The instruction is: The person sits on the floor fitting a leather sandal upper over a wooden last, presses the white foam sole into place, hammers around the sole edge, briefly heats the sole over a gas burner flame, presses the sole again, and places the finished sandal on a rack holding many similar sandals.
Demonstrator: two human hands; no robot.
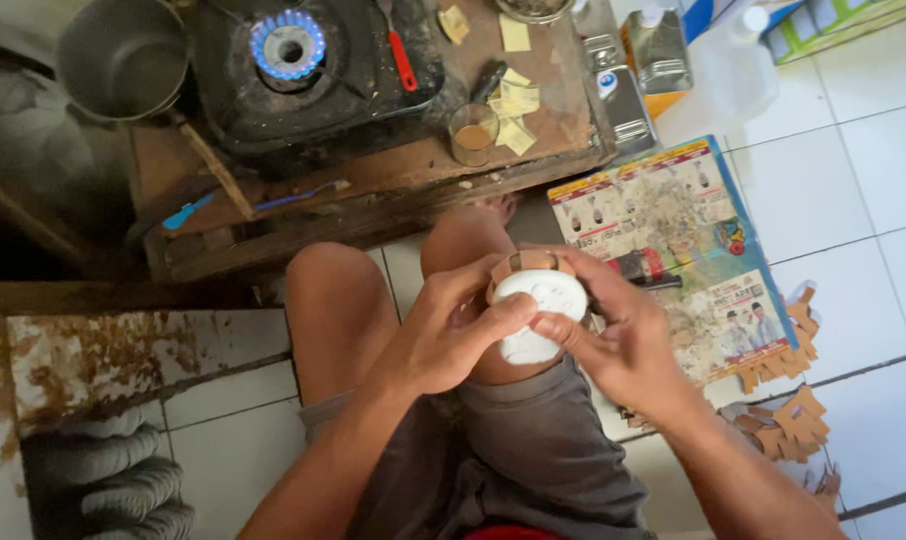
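clearly both hands are busy over the person's bare knees: the left hand (443,335) and the right hand (623,345) together grip a white round piece (535,312) with a tan band (528,263) wrapped about its far rim. the left thumb presses down on the white face, and the right fingers (558,328) pinch its near edge, so both are closed on it. it looks light and fairly stiff — a moulded thing, perhaps brittle at the rim — and the band looks like thin card that would crease easily; holding it by the sides with a thumb on top seems the safe grip.

beyond the knees, a low wooden counter (413,170) carries a lit gas burner (287,44) and a small glass (473,132) near its front edge. a printed sheet (673,240) lies on the tiled floor (863,180) — brown card scraps (788,430) beside it.
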